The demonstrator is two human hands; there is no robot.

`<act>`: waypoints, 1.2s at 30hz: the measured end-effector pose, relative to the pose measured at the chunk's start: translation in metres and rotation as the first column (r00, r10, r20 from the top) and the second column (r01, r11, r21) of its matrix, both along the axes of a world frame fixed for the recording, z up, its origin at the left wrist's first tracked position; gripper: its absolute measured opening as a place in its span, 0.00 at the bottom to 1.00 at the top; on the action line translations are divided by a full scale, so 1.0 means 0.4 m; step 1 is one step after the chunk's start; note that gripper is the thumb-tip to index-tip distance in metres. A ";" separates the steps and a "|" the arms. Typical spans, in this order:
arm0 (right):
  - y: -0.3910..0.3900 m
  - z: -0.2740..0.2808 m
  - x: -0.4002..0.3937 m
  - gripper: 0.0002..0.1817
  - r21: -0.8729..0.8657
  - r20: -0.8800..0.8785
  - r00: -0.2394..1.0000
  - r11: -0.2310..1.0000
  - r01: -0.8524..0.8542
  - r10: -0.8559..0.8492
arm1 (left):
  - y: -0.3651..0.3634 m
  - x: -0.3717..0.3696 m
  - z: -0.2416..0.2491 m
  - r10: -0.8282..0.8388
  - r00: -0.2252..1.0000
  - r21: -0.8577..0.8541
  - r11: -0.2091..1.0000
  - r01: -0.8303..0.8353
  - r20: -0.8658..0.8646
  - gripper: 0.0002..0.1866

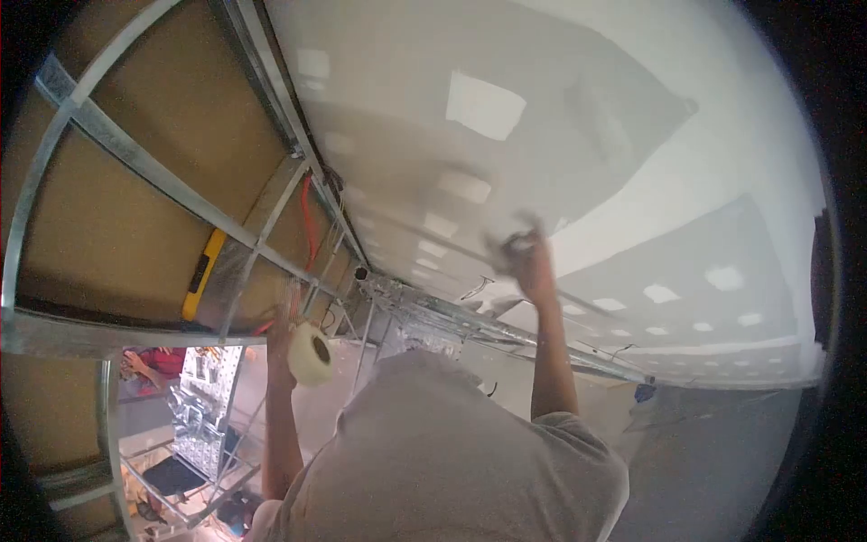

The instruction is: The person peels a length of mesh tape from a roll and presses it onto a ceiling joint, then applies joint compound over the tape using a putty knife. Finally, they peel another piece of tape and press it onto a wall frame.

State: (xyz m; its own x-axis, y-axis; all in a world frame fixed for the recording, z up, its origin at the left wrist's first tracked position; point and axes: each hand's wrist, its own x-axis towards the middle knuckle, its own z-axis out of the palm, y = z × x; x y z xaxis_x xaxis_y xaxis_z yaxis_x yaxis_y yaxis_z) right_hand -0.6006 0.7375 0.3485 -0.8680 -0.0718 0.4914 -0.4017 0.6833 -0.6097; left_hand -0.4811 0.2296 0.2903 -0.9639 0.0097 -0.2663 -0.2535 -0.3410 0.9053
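Observation:
My right hand (pixel 531 257) is raised to the grey plasterboard surface (pixel 397 117) and smeared by motion. Something dark shows at its fingers, too blurred to name. Pale patches of filler (pixel 486 105) lie in rows across the board, with a broad whitish band along the joint. Lower on the left, my left hand (pixel 281 327) is held up beside the metal framing. A cream roll of tape (pixel 310 354) is gripped there, its dark core facing outward. The fingers of that hand are partly blurred.
Metal studs (pixel 153 172) frame brown panels on the left. A yellow spirit level (pixel 204 274) rests against them, near an orange conduit (pixel 309 221). Below stand scaffold bars (pixel 167 497) and a perforated metal platform (pixel 209 406). Another person's red sleeve (pixel 167 361) shows there. Grey sheeting (pixel 695 452) hangs at right.

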 end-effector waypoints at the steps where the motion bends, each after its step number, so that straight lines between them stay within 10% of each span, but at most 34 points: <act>1: -0.027 0.165 0.015 0.41 -0.294 0.042 0.981 0.936 0.194 -0.190 | 0.008 0.016 -0.010 0.082 0.997 0.023 0.996 -0.082 0.001 0.25; 2: -0.034 0.272 -0.024 0.44 -0.916 -0.137 0.990 0.385 -0.118 -0.022 | 0.011 0.032 -0.017 0.166 0.986 0.044 0.985 -0.167 0.008 0.29; 3: 0.008 0.340 -0.042 0.48 -0.605 -0.184 0.950 0.791 0.094 -0.254 | 0.008 0.038 -0.019 0.177 0.984 0.042 0.983 -0.177 0.021 0.29; 5: 0.015 0.484 -0.054 0.42 -0.218 -0.330 0.855 0.914 0.343 -0.400 | -0.010 0.043 -0.016 0.067 0.998 -0.216 0.974 -0.064 0.005 0.20; 6: 0.116 0.475 -0.089 0.29 0.281 -0.561 0.788 0.838 0.468 -0.253 | 0.002 0.046 0.011 0.094 0.995 -0.221 0.971 -0.087 0.018 0.20; 8: 0.085 0.488 -0.116 0.22 -0.253 -0.097 0.910 0.895 0.368 -0.402 | 0.052 0.035 0.079 -0.091 0.970 -0.584 0.809 -0.060 -0.226 0.22; 9: 0.117 0.458 -0.137 0.22 -0.251 0.056 0.944 0.911 0.328 -0.324 | 0.063 0.035 0.077 -0.050 0.976 -0.587 0.805 -0.086 -0.213 0.22; 11: 0.085 0.423 -0.128 0.23 -0.301 0.253 0.953 0.923 0.239 -0.164 | 0.081 0.047 0.061 0.099 0.993 -0.057 0.993 -0.103 -0.069 0.19; 13: 0.068 0.294 -0.128 0.18 -0.340 0.443 0.895 0.932 0.124 0.043 | 0.071 0.061 0.023 0.110 0.993 -0.078 0.990 -0.113 -0.047 0.19; 16: 0.135 -0.267 -0.190 0.20 -0.308 0.488 0.823 0.940 -0.147 0.289 | 0.093 0.075 0.039 0.174 0.985 -0.102 0.979 -0.175 -0.017 0.22; 17: 0.015 -0.181 -0.149 0.18 0.280 0.589 0.808 0.939 -0.198 -0.005 | 0.094 0.081 0.051 0.147 0.989 -0.092 0.984 -0.150 -0.035 0.23; 20: 0.024 -0.364 -0.166 0.14 0.191 0.514 0.833 0.920 -0.342 0.203 | 0.102 0.095 0.073 0.118 0.990 -0.082 0.989 -0.125 -0.080 0.26; 24: -0.074 -0.298 -0.170 0.15 0.182 0.714 0.700 0.965 -0.188 0.002 | 0.116 0.104 0.101 0.175 0.983 -0.015 0.984 -0.176 -0.064 0.27; 27: -0.111 -0.321 -0.208 0.15 0.247 0.651 0.740 0.874 -0.418 0.170 | 0.114 0.127 0.139 0.194 0.976 -0.094 0.975 -0.203 -0.098 0.27; 29: -0.155 -0.286 -0.219 0.15 -0.026 0.801 0.571 0.962 -0.271 0.182 | 0.100 0.153 0.156 0.240 0.970 -0.101 0.965 -0.242 -0.032 0.28; 36: -0.147 -0.426 -0.233 0.15 -0.467 0.651 0.595 0.867 -0.176 0.472 | 0.036 0.276 0.069 0.340 0.934 -0.101 0.931 -0.351 -0.108 0.38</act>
State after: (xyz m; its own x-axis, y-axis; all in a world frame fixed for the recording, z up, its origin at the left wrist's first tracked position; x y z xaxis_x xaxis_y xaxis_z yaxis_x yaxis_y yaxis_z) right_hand -0.6938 0.6788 0.1781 -0.8892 -0.3912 -0.2371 0.1188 0.3030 -0.9455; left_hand -0.3705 0.2441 0.3180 -0.9214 -0.3542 -0.1598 -0.0569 -0.2837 0.9572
